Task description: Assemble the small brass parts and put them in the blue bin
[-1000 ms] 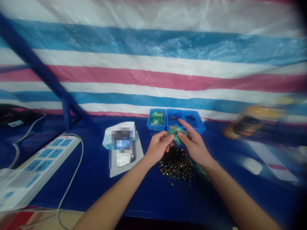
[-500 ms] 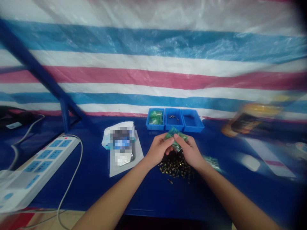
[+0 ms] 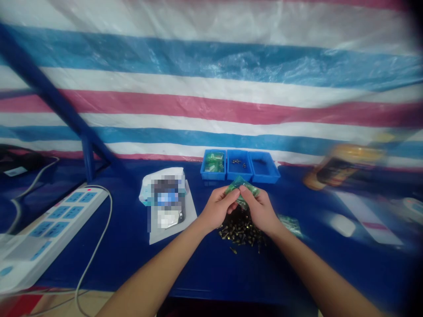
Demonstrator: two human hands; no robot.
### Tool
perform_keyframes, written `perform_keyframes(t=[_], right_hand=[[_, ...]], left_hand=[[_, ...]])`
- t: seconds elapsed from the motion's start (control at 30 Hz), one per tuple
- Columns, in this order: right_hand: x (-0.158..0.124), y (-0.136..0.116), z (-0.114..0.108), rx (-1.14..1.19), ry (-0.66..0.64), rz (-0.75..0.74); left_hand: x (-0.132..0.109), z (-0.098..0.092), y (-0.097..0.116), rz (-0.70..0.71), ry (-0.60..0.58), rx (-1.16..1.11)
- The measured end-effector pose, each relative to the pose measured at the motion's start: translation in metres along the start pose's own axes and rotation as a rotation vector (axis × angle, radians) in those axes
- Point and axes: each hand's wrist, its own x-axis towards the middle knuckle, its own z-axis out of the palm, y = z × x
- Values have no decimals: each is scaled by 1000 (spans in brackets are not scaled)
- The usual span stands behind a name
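Observation:
Between my two hands is a small green-tinted clear plastic bag (image 3: 242, 185), pinched at its near edge by both thumbs. My left hand (image 3: 220, 206) grips its left side and my right hand (image 3: 261, 208) its right side, both closed, with most fingers hidden underneath. Just below the hands lies a heap of small brass-coloured and dark screw-like parts (image 3: 243, 231) on the blue table (image 3: 198, 273). One loose piece (image 3: 233, 250) sits at the heap's near edge. A flat clear bag (image 3: 291, 225) rests beside my right wrist. What the held bag contains cannot be made out.
Behind my hands stand three blue bins: one with green bags (image 3: 204, 176), one with a few small parts (image 3: 238, 176), and a right one (image 3: 266, 179). A white power strip (image 3: 56, 237) lies left, white packaging (image 3: 158, 235) nearer. A jar (image 3: 343, 165) and white mouse-like object (image 3: 343, 224) are right.
Both hands keep hold of the green bag; its near edge sits slightly differently between the thumbs. The view has shifted a little; the things on the table stay put.

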Motion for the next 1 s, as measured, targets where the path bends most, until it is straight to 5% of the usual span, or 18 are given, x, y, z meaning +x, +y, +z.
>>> perform_keyframes(t=[0.4, 0.73, 1.0], right_hand=[[1, -5, 2, -67, 13, -59], [1, 7, 3, -54, 169, 66], [-1, 20, 8, -42, 167, 97]], left_hand=[[0, -1, 0, 2, -2, 23], [3, 3, -3, 10, 36, 31], [3, 2, -5, 49, 101, 88]])
